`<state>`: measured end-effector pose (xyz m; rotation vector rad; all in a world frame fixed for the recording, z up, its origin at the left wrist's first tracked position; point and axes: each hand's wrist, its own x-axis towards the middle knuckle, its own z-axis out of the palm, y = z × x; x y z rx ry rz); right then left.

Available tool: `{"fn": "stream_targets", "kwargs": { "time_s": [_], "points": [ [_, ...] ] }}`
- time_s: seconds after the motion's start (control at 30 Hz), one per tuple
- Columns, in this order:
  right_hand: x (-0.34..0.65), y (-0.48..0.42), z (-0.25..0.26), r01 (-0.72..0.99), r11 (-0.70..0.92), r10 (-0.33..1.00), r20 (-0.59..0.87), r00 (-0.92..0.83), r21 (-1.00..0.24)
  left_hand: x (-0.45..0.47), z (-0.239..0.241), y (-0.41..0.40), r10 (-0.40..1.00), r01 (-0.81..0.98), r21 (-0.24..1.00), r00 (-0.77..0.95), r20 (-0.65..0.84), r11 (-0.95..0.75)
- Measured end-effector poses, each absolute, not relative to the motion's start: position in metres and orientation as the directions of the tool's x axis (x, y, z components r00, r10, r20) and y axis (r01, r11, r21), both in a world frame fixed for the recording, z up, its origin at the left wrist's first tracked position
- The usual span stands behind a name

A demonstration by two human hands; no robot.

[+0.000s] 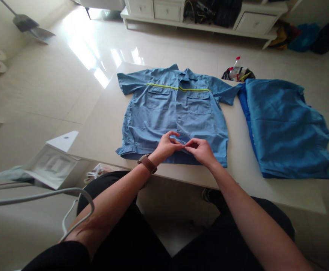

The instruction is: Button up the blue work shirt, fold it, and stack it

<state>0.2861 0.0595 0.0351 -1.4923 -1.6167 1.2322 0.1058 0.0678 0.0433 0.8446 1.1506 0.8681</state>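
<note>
A blue short-sleeved work shirt (159, 118) lies front up on the table, its collar away from me and a yellow stripe across the chest. At the middle of its lower hem, my left hand (168, 145) pinches the edge of the front between thumb and finger. My right hand (200, 150) meets it there, fingertips closed on the same bit of hem. Whether a button sits between the fingers is hidden. The hem is slightly raised at that spot. A brown-strapped watch (148, 163) is on my left wrist.
A stack of folded blue clothes (288, 128) lies on the right of the pale table (102, 124). Beyond the table stands a black bag with red-capped bottles (235, 72). An open white box (54, 165) is at the left, near a grey cable (40, 196).
</note>
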Motion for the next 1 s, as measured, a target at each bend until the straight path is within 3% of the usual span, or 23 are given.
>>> {"fn": "stream_targets", "kwargs": {
  "time_s": [0.23, 0.53, 1.0],
  "points": [
    [0.287, 0.062, 0.037, 0.460, -0.080, 0.966, -0.184, -0.185, -0.884, 0.105, 0.045, 0.067, 0.902, -0.091, 0.909, 0.200, -0.382, 0.406],
    [0.285, 0.059, 0.036, 0.542, 0.140, 0.933, -0.073, -0.353, -0.829, 0.102, 0.032, 0.070, 0.913, 0.054, 0.941, 0.229, -0.339, 0.335],
    [0.287, 0.063, 0.026, 0.502, -0.064, 0.938, -0.223, -0.264, -0.863, 0.103, 0.039, 0.070, 0.914, 0.015, 0.941, 0.232, -0.332, 0.337]
  ]
}}
